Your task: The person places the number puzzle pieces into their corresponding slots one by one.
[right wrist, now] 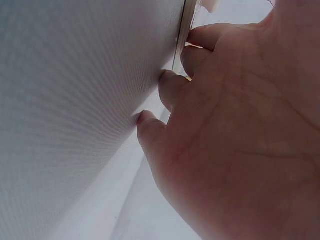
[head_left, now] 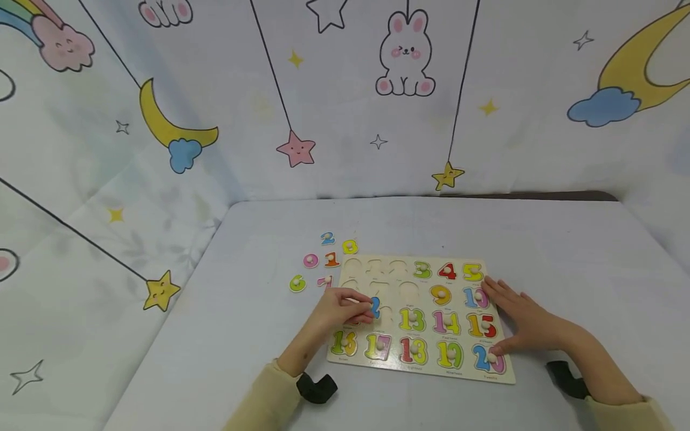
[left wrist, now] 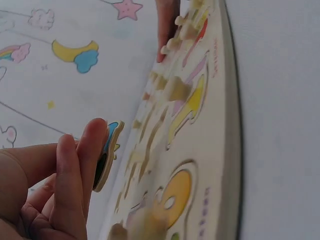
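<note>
My left hand pinches a wooden number puzzle piece with a blue 2 over the left half of the number board. Seen from the left wrist, the held piece is tilted on edge, apart from the board; fingers cover part of it. Fingers spread, my right hand rests along the board's right edge, its thumb near the 20 piece. The right wrist view shows fingertips touching the white cloth and board edge. Knobbed numbers fill the bottom row and much of the right side; several upper-left recesses are bare.
Loose number pieces lie left of and behind the board: a blue 2, a yellow piece, a pink 0, an orange 1, a green 6 and a partly hidden 7. A patterned curtain stands behind.
</note>
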### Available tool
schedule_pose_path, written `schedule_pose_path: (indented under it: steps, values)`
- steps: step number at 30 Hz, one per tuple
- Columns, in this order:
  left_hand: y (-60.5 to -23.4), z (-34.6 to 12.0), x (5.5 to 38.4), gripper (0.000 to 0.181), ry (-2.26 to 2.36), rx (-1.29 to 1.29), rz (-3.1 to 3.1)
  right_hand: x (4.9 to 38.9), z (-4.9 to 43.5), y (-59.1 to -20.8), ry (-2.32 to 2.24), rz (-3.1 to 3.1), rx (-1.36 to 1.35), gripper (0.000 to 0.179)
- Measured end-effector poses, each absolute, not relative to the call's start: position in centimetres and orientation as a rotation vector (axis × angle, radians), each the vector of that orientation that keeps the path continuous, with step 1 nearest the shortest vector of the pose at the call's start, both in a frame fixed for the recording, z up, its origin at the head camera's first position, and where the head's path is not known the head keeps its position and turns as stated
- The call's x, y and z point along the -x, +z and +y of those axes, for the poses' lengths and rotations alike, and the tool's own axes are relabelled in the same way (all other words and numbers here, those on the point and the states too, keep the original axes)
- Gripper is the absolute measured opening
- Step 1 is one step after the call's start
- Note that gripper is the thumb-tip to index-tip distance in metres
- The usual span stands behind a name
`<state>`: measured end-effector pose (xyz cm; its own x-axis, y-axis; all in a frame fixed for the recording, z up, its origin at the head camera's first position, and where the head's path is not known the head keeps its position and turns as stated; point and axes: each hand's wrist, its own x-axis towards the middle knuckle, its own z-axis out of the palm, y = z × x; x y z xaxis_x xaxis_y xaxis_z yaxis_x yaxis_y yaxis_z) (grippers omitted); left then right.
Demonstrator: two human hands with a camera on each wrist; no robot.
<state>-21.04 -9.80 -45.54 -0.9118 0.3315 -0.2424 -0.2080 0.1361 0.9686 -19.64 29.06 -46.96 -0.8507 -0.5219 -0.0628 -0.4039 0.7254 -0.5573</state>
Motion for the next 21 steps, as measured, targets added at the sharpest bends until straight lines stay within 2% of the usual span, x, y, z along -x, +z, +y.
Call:
schedule_pose_path:
  steps: [6,21]
  values:
    - [-46.5,-8.0,21.0,0.017,1.787,-0.119,2.023,19.8,28.9,-47.1,-0.788,2.717,0.743,0.12]
    - [-46.8,-7.3,21.1,0.012,1.572,-0.235,2.179,19.8,29.1,-47.1,-0.793,2.714,0.729,0.121]
